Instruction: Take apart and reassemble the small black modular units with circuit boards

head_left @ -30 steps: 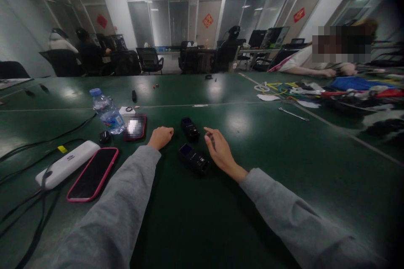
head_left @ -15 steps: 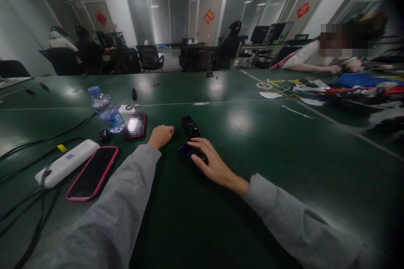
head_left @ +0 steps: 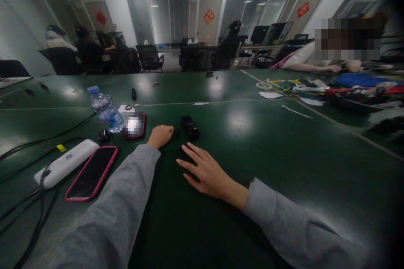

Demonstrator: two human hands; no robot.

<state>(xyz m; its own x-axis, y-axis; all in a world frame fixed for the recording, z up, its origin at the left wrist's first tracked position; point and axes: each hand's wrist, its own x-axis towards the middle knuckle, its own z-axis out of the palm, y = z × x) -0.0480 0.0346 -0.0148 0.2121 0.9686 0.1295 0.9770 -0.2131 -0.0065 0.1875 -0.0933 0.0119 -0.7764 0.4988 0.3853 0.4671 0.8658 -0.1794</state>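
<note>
My right hand [head_left: 206,170] is spread over a small black handheld device [head_left: 182,152]. Its fingers are apart and cover most of that device; whether they touch it I cannot tell. Just beyond lies a similar black handheld device [head_left: 190,127] with a small screen and buttons, flat on the table. To the left of both, my left hand [head_left: 162,135] rests on the table as a loose fist, with nothing visible in it. Near its wrist is a phone with a lit screen [head_left: 135,126].
On the left are a pink-cased phone [head_left: 92,174], a white power bank [head_left: 67,163], black cables and a water bottle [head_left: 106,110]. A wrench [head_left: 296,112] lies on the green table [head_left: 252,143] at right, near piled cables [head_left: 284,86]. A person leans at the far right.
My right hand has shifted slightly left and toward me, its fingers now stretched and spread over the nearer device, hiding more of it. My left hand stays in place.
</note>
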